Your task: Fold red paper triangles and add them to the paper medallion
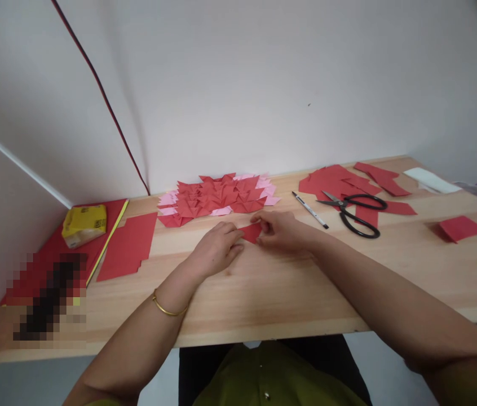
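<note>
A small piece of red paper (251, 233) lies on the wooden table between my two hands. My left hand (220, 248) has its fingers closed on the paper's left side. At the right side, my right hand (281, 230) pinches the same paper between thumb and fingers. Just behind them sits a pile of folded red and pink paper pieces (221, 194). To the right of my right hand lie a pen (310, 210) and black-handled scissors (350, 210), the blades spread apart.
Red paper scraps (335, 180) lie behind the scissors. A folded red piece (462, 228) and a white strip (432, 180) are at the far right. On the left are a red sheet (131, 245), a yellow package (85, 224) and a blurred dark object (50, 299). The wall borders the table's back.
</note>
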A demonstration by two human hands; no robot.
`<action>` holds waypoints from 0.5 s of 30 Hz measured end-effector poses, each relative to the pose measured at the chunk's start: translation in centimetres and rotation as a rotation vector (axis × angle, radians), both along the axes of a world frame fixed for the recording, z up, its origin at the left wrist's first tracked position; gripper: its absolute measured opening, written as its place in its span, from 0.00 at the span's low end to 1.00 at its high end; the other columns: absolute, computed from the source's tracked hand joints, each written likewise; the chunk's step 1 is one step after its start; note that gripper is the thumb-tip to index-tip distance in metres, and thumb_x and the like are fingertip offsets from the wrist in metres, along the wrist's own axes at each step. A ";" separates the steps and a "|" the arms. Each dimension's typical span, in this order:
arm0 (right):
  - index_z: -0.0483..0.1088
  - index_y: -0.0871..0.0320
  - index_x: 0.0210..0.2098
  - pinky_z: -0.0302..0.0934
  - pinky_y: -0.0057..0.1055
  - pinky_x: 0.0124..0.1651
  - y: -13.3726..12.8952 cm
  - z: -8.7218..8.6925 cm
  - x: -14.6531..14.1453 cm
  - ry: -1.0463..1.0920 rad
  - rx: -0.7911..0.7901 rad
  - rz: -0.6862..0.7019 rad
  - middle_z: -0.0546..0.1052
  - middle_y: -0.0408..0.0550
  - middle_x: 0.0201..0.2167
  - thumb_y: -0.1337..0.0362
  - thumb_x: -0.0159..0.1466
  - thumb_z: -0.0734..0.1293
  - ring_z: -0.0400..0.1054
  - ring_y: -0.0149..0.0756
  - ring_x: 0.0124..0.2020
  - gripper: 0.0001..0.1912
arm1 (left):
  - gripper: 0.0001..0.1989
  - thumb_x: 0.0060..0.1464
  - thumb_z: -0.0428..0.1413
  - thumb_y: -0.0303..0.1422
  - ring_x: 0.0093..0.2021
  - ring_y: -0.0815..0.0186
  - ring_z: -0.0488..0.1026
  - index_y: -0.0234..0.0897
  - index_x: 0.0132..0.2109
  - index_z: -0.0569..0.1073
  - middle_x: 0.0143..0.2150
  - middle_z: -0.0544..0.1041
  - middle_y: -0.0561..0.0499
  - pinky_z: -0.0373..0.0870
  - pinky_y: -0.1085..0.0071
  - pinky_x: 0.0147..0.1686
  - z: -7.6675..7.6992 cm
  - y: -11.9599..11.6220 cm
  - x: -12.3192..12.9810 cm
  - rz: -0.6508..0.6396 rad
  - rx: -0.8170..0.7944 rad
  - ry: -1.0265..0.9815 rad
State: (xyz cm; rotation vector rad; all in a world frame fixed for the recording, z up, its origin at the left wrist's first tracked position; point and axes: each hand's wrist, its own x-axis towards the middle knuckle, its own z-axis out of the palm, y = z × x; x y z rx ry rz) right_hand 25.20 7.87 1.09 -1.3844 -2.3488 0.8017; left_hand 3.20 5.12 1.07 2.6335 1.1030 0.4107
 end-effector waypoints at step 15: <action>0.62 0.57 0.27 0.53 0.29 0.34 0.3 -0.2 0.2 0.094 -0.001 -0.073 0.71 0.43 0.28 0.67 0.50 0.65 0.63 0.33 0.31 0.06 | 0.25 0.49 0.60 0.33 0.42 0.62 0.70 0.35 0.54 0.69 0.45 0.74 0.44 0.67 0.63 0.45 -1.9 0.8 0.1 0.321 -0.073 -0.380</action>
